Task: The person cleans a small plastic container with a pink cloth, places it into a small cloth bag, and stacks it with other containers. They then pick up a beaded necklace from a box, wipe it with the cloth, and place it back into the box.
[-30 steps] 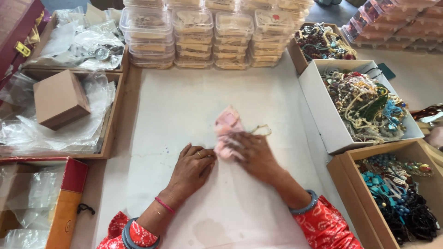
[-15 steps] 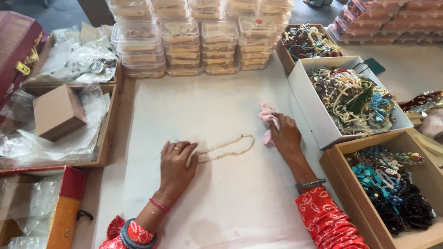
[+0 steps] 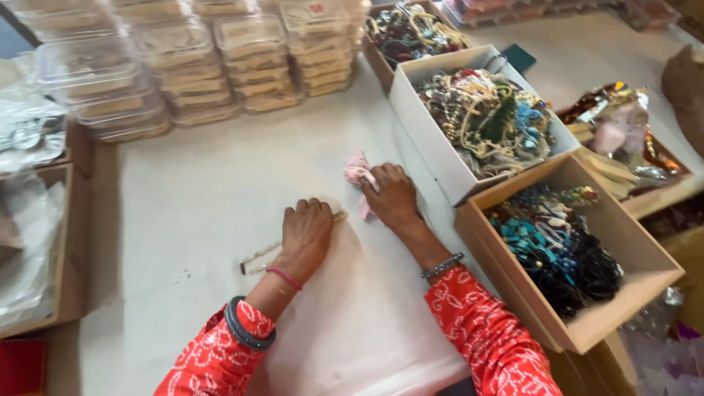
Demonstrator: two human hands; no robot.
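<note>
i see my left hand point(image 3: 306, 231) lying flat, palm down, on the pale desk point(image 3: 198, 191), fingers spread and pressing on a thin cream bead strand point(image 3: 258, 258); one end of the strand shows to the left of the wrist, and a short bit peeks out by the fingertips. nothing is pinched there, the hand just holds it down. my right hand point(image 3: 394, 196) rests a little further out, fingers curled over a crumpled pink cloth point(image 3: 358, 171) which it grips against the desk, just beside the white box point(image 3: 433, 143) heaped with mixed necklaces. a brown box point(image 3: 587, 334) of dark and turquoise beads sits nearer my right elbow, and stacks of clear lidded containers point(image 3: 183, 73) line the far edge.

my read is that the step in hand is a wipe of the strand: it is pinned, the cloth bunched off to one side. the next move, as i judge it, calls for a firm left palm so the strand cannot slide, and for the cloth to be drawn along the beads lightly, without snagging.
</note>
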